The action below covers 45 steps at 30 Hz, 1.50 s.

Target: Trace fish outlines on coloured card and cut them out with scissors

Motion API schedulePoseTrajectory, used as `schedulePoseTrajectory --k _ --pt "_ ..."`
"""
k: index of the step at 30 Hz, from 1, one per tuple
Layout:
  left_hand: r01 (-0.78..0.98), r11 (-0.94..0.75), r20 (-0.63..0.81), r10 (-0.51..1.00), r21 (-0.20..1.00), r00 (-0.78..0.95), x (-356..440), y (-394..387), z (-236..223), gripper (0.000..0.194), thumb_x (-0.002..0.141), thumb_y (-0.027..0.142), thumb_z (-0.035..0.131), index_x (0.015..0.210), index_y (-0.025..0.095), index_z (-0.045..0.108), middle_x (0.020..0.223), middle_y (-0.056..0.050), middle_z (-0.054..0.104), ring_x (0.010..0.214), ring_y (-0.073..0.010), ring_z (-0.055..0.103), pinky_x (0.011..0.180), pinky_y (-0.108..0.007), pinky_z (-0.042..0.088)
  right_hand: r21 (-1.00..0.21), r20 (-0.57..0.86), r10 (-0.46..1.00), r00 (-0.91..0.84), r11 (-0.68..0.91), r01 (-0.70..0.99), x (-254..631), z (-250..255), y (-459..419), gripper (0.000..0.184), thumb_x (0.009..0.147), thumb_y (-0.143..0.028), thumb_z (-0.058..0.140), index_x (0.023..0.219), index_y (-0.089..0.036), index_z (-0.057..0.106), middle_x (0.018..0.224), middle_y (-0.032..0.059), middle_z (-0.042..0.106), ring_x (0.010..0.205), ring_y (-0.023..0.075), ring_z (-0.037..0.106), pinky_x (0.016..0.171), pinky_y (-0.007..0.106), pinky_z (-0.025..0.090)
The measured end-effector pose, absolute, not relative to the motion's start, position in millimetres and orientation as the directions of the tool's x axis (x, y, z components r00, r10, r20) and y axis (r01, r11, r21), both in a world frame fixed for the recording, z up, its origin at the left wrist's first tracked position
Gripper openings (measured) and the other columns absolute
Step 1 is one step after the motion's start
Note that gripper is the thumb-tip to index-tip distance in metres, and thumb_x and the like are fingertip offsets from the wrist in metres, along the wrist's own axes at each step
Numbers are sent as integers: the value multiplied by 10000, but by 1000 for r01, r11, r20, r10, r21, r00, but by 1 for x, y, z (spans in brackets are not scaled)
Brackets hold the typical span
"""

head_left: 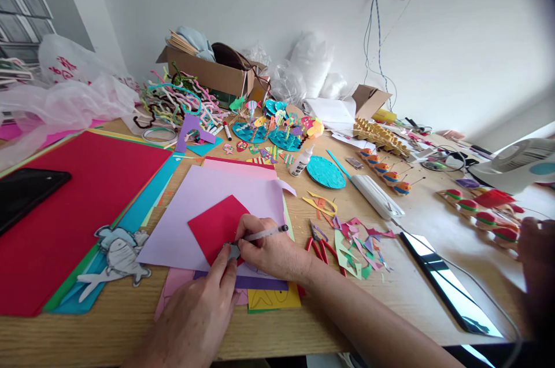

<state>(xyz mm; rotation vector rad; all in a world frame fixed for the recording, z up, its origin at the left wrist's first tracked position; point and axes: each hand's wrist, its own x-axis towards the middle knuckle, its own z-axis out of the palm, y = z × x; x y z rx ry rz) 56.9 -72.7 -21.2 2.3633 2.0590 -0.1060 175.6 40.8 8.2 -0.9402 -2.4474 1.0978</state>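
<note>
With right hand [271,249], grasping a pen [265,234] slanting leftward to the grey cutout [235,250]; with left hand [202,304], unclenched, holding it against red paper [217,223]

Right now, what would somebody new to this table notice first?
Probably the big red sheet filling the left side, with a black phone lying on it. Next, in the middle, the smaller red square on lilac paper, where the right hand holds a pen and the left hand presses down a small grey piece. Behind them, the tangle of colourful fuzzy stems stands out.
</note>
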Motion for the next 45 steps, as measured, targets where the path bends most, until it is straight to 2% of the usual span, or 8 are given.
schedulePoseTrajectory --k 6,14,20,25,35,41,45 --pt "993 -115 -150 982 -11 113 58 -71 -11 411 872 185 555 1282 159 544 1380 -144 475 662 -226 716 563 -329 613 -726 29 671 -741 524 446 176 7 40 138 682 -52 508 699 -189 504 550 -67 481 499 78 426 478 169 321" --pt "991 -131 -89 987 18 132 57 -71 -20 410 852 154 538 1259 190 574 1375 -146 490 671 -231 714 591 -353 612 -722 -9 694 -719 493 485 178 11 40 151 680 -36 512 688 -186 497 557 -61 499 496 80 435 467 169 316" --pt "989 -138 -61 989 -62 134 57 -73 -21 396 853 147 545 1245 178 584 1380 -102 491 584 -195 699 511 -325 601 -755 -14 686 -728 470 457 183 11 40 148 677 -38 503 682 -186 497 557 -60 511 498 79 426 469 165 315" --pt "985 -141 -26 990 -98 140 56 -73 -24 373 858 190 571 1230 193 597 1370 -88 501 621 -203 709 521 -303 595 -757 -4 677 -736 479 445 186 9 41 137 678 -45 499 692 -180 513 559 -56 510 496 80 426 470 171 314" --pt "987 -142 -19 990 -68 141 57 -73 -22 359 860 190 564 1215 173 608 1379 -88 489 609 -204 706 498 -320 596 -767 -1 667 -745 477 428 188 8 39 136 679 -50 498 712 -182 511 573 -54 494 509 84 424 483 182 315" --pt "985 -159 -32 987 -71 157 55 -72 -26 365 874 191 526 1229 155 597 1406 -93 454 704 -229 716 575 -320 605 -942 104 795 -597 270 197 193 9 41 91 734 -102 460 727 -187 491 602 -52 465 533 88 410 481 181 333" --pt "989 -137 -138 982 -46 130 55 -69 -17 391 903 172 443 1279 171 551 1439 -70 412 778 -236 714 663 -332 603 -881 210 808 -550 400 251 199 10 37 85 782 -126 469 789 -189 526 614 -50 472 536 92 409 492 191 335"
